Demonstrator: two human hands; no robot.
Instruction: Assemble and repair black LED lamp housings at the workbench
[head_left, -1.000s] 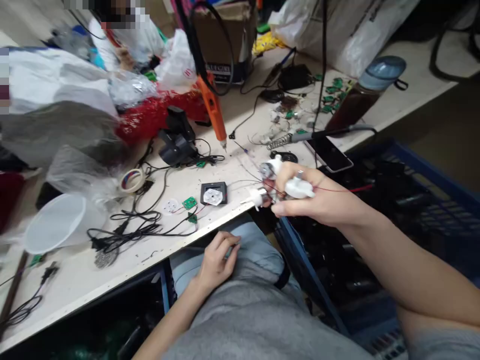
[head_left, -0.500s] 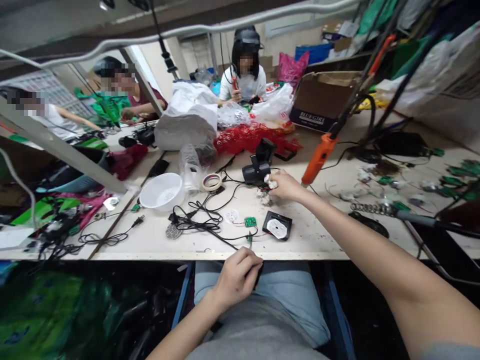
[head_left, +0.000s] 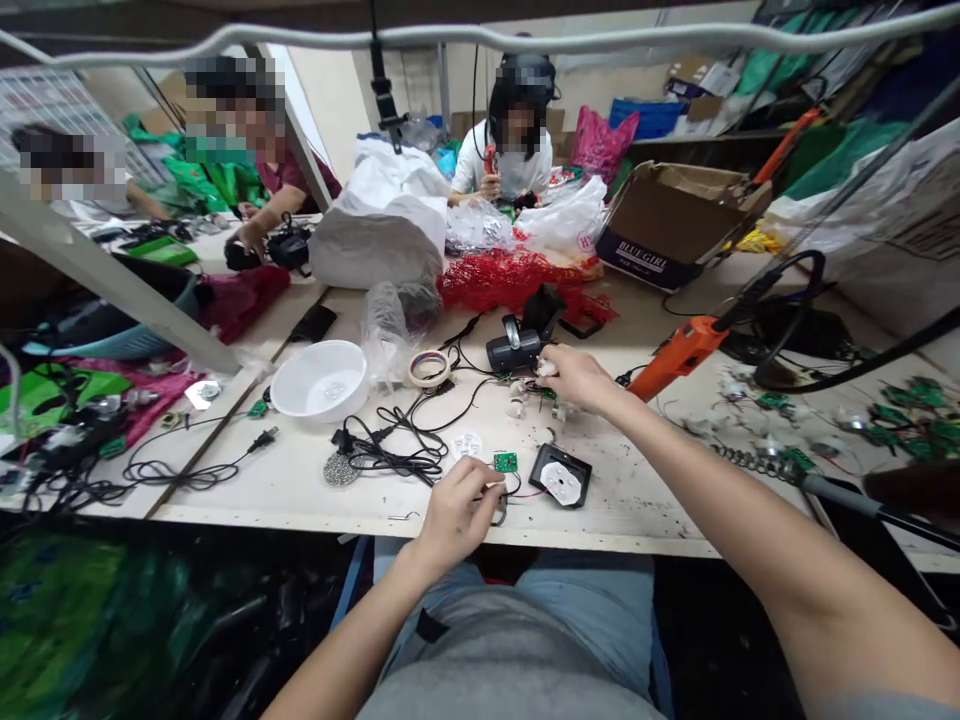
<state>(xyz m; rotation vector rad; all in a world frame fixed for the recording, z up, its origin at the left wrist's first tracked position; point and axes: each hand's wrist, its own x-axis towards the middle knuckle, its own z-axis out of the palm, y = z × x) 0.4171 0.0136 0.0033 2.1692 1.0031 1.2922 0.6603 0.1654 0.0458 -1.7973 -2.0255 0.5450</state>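
Observation:
My right hand point(head_left: 574, 378) reaches across the bench and rests on a cluster of small white motor parts point(head_left: 525, 392) with thin wires, fingers curled over them, just in front of a black clamp device point(head_left: 521, 340). My left hand point(head_left: 457, 510) is at the bench's near edge, fingers pinched on thin wires leading to a small green circuit board point(head_left: 505, 461). A black square holder with a white disc point(head_left: 560, 476) lies right of that board. A white round disc point(head_left: 467, 444) lies just beyond my left hand.
A white bowl point(head_left: 319, 380), tape roll point(head_left: 428, 368) and tangled black cable point(head_left: 390, 450) lie to the left. An orange electric screwdriver point(head_left: 679, 355) hangs at right, near a soldering iron point(head_left: 817, 485) and several green boards point(head_left: 900, 415). Three other people work at the far side.
My head lifted from the lap to the whole bench. My right hand carried the white motor parts from the near edge out to the black clamp. My left hand rose from my lap to the wires.

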